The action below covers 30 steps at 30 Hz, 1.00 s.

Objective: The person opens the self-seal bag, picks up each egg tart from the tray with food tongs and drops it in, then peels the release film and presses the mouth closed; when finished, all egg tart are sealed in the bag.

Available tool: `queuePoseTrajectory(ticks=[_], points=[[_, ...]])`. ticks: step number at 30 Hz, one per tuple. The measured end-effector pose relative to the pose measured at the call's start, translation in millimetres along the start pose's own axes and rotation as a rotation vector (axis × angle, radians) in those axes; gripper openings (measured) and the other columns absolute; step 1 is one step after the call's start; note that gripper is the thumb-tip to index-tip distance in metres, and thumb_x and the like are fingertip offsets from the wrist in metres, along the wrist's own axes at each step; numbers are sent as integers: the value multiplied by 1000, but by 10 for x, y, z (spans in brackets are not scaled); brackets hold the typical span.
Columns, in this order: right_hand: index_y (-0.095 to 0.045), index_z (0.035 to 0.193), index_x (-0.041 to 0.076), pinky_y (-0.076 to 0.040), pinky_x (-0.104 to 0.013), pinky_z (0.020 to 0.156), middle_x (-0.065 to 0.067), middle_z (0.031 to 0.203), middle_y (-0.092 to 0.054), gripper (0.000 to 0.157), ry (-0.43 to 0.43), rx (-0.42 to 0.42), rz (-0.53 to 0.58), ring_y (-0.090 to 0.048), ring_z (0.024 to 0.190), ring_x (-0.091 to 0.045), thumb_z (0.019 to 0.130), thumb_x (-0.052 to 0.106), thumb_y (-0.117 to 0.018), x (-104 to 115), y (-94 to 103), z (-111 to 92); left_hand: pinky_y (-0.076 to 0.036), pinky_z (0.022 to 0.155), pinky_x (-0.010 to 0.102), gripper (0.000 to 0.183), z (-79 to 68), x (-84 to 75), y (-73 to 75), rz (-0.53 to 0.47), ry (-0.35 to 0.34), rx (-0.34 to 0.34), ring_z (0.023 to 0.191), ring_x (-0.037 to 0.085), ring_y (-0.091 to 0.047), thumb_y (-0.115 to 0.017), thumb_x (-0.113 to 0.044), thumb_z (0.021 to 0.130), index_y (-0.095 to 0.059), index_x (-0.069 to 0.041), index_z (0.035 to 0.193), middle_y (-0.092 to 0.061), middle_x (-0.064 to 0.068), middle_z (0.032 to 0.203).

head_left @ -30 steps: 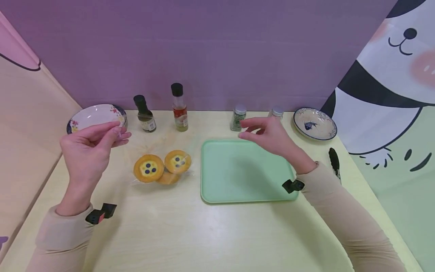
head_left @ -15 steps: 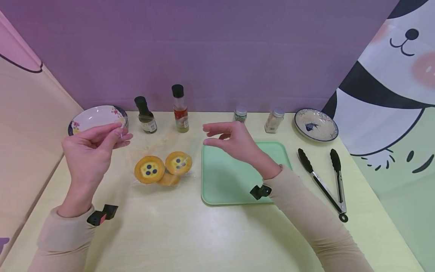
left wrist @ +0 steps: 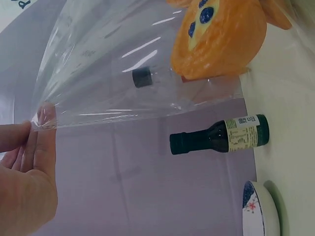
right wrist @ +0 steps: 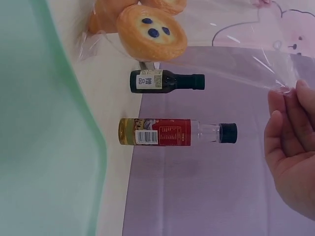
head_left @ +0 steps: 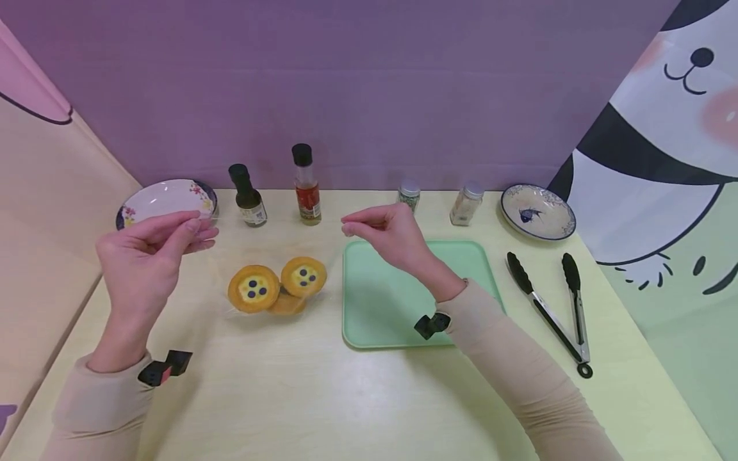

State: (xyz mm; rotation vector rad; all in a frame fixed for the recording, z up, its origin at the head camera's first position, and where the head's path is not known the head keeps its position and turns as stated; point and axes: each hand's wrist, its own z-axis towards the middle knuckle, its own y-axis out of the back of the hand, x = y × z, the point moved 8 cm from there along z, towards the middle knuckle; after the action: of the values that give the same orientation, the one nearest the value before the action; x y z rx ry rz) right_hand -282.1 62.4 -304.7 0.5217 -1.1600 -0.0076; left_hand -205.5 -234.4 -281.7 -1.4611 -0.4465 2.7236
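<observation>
A clear plastic bag (left wrist: pixel 98 93) hangs between my two hands. Inside it are egg tarts topped with dark blue berries; one tart (head_left: pixel 254 289) lies at left, another tart (head_left: pixel 303 276) at right, and a third tart (head_left: pixel 286 304) is partly covered below them. My left hand (head_left: pixel 141 262) pinches one upper corner of the bag between thumb and fingers, in front of the flowered plate. On the other side, my right hand (head_left: pixel 394 240) pinches the opposite part of the bag's edge, above the green tray (head_left: pixel 415 294). The film is almost invisible in the head view.
Along the back stand a dark bottle (head_left: pixel 248 195), a red-labelled bottle (head_left: pixel 307 186), a green-filled jar (head_left: pixel 409 194) and a pale jar (head_left: pixel 466 203). The flowered plate (head_left: pixel 164 198) is back left, a fish-patterned plate (head_left: pixel 538 212) back right. Spread tongs (head_left: pixel 548 314) lie right of the tray.
My right hand has moved left from over the tray's right half and its fingers have closed on the bag's edge. My left hand has barely shifted. The tongs and pale jar are uncovered.
</observation>
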Motion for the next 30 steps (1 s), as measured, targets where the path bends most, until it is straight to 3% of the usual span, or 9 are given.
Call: queuePoseTrajectory(ticks=[4, 8, 14, 19, 21, 25, 30], points=[[-74, 98, 6, -57, -26, 72, -5, 90, -73, 19, 104, -9, -30, -69, 79, -9, 82, 17, -72, 63, -22, 0, -56, 61, 33, 22, 36, 10, 49, -16, -2, 40, 67, 25, -70, -63, 19, 77, -57, 28, 97, -70, 22, 84], [-74, 98, 5, -56, -25, 71, -6, 90, -73, 20, 225, -29, -48, -68, 78, -7, 81, 15, -73, 168, -47, 1, -56, 63, 31, 23, 68, 43, 141, 3, 34, 16, 65, 24, -70, -65, 17, 76, -58, 27, 96, -71, 20, 81], [-73, 96, -3, -57, -34, 70, -13, 88, -72, 15, 362, -4, 27, -67, 77, -13, 81, 2, -71, 313, -99, -5, -56, 64, 32, 25, 114, 103, 221, -48, 58, 16, 66, 25, -69, -65, 19, 75, -57, 28, 98, -70, 21, 81], [-71, 98, -5, -57, -35, 69, -15, 84, -70, 16, 418, 30, 82, -66, 75, -15, 83, -2, -67, 279, -115, 2, -56, 66, 35, 23, 166, 173, 217, -118, 58, 71, 64, 27, -69, -62, 23, 75, -55, 29, 96, -70, 22, 80], [-71, 98, -5, -55, -30, 68, -14, 80, -69, 15, 438, 31, 81, -65, 75, -17, 84, -3, -65, 293, -114, -3, -56, 67, 34, 22, 195, 208, 218, -117, 78, 94, 65, 27, -69, -62, 22, 75, -56, 28, 96, -70, 21, 80], [-72, 96, -3, -47, -26, 59, -9, 73, -65, 15, 475, 20, 60, -59, 70, -16, 85, -6, -62, 330, -114, -6, -56, 70, 32, 17, 260, 247, 210, -108, 99, 158, 66, 25, -69, -60, 19, 79, -58, 25, 95, -70, 18, 81], [-74, 91, 0, -36, -26, 51, -1, 68, -56, 28, 531, 25, 8, -48, 64, -11, 84, -13, -50, 390, -158, -22, -55, 69, 32, 12, 301, 263, 214, -159, 103, 209, 68, 25, -69, -55, 20, 82, -59, 24, 93, -70, 19, 82]])
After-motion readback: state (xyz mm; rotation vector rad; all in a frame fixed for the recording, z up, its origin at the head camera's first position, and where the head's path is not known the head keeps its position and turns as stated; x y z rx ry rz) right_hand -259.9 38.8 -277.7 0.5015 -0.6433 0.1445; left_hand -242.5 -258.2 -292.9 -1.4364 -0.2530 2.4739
